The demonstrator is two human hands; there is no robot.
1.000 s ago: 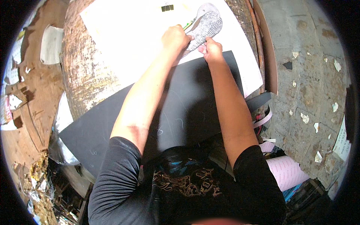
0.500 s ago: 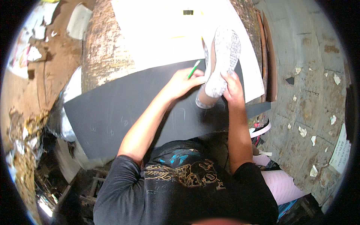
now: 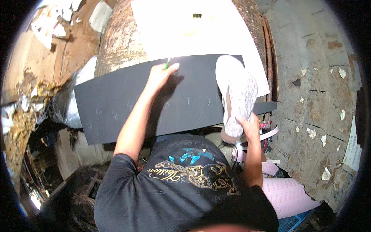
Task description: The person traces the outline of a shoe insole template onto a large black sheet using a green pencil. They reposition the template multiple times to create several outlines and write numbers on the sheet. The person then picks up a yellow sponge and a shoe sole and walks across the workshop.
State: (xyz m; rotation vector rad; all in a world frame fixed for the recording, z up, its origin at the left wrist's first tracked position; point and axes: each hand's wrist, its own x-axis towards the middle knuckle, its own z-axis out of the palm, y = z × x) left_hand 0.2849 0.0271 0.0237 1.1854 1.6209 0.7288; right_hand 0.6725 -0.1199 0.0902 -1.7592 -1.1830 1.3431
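Observation:
My right hand grips a bundle of shoe insoles by the heel end. The upper ones are speckled grey; a plain white sole shape shows beside them. They are held over the right end of a black sheet, which has several faint, light curved marks on it. Closed round a slim green-and-white pen, my left hand is over the sheet's far middle part, apart from the insoles. The pen's lower part is hidden by my fingers.
Under the black sheet lies a large white sheet on a worn wooden table. Paper scraps dot the grey floor at right. A pink printed sheet is low on the right; shiny plastic bulges at left.
The insoles have come right and nearer in my right hand. My left hand has drawn away to the left with the pen, uncovering more of the black sheet.

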